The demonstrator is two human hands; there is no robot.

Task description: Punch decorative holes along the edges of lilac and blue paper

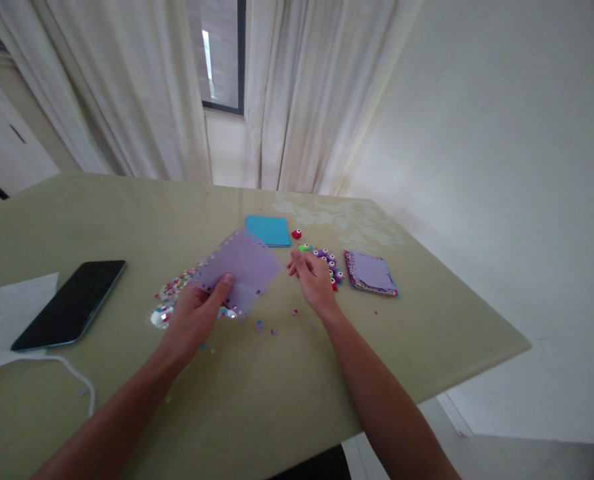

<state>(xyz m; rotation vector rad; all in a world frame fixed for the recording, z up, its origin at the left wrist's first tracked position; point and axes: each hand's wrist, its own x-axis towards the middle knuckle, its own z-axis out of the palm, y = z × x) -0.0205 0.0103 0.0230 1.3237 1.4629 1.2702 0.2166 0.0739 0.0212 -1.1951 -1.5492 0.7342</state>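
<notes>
My left hand (194, 317) pinches a purple paper sheet (244, 267) by its near corner, thumb on top; the sheet has punched notches along its edges and is lifted slightly over the table. My right hand (314, 280) rests palm down on the table just right of the sheet, fingers curled at a cluster of small punches (329, 261). Whether it holds one is hidden.
A blue paper stack (267, 230) lies behind the sheet, a red punch (297, 234) beside it. A stack of punched papers (371, 273) sits at the right. Confetti bits (174, 290) lie left of the sheet. A black phone (71, 303) rests on white cloth (7, 320) with a cord.
</notes>
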